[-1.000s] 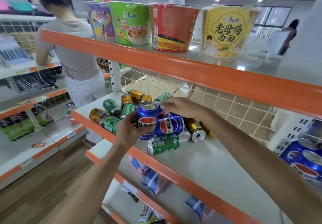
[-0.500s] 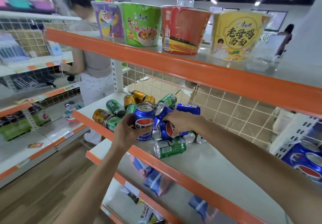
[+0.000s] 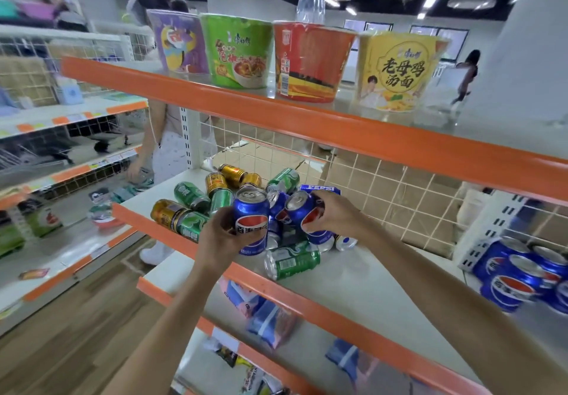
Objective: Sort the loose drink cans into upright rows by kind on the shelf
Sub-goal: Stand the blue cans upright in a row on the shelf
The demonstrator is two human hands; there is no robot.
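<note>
A: Which step are you on?
B: Gathering the blue kind; your left hand (image 3: 222, 235) grips an upright blue can (image 3: 251, 219); your right hand (image 3: 333, 215) grips a tilted blue can (image 3: 307, 216) above the pile (image 3: 233, 195) on the shelf (image 3: 353, 284).
A: Next?
B: Probably stand both upright on bare shelf; green and gold cans beyond lie unsorted.

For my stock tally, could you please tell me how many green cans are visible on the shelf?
5 green cans: two mid-left, one at the left front edge, one at the back, one lying nearest. Others may be hidden.
</note>
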